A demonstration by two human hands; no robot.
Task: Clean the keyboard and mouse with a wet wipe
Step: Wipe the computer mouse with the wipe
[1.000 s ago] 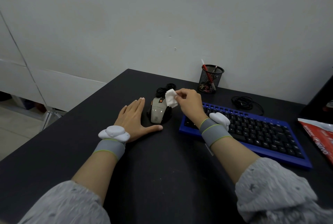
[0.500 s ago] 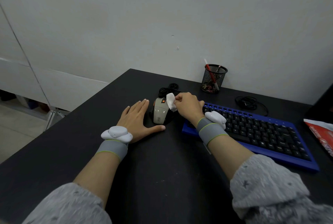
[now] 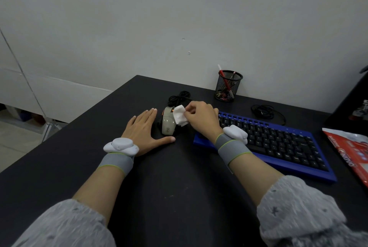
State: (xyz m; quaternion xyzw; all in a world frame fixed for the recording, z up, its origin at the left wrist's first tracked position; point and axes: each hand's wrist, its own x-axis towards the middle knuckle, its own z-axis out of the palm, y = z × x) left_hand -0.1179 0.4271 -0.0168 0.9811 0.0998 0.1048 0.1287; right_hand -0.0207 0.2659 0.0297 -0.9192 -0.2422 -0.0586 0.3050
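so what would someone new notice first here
The right hand pinching a white wipe at the beige mouse, with the left hand flat on the black desk beside it. Then the bright blue keyboard to the right, a mesh pen cup behind it.

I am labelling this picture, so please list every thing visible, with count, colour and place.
table: 1, black, against the grey wall.
mouse: 1, beige with orange, left of the keyboard.
wet wipe: 1, white, at the mouse's right side.
keyboard: 1, blue with black keys, right of the mouse.
pen holder: 1, black mesh, by the wall behind the keyboard.
cables: 2, black, coiled; one behind the mouse, one behind the keyboard.
packet: 1, red and white, table's right edge.
wrist bands: 2, grey with white units, on both wrists.
left hand: 1, flat on the table beside the mouse.
right hand: 1, pinching the wet wipe.
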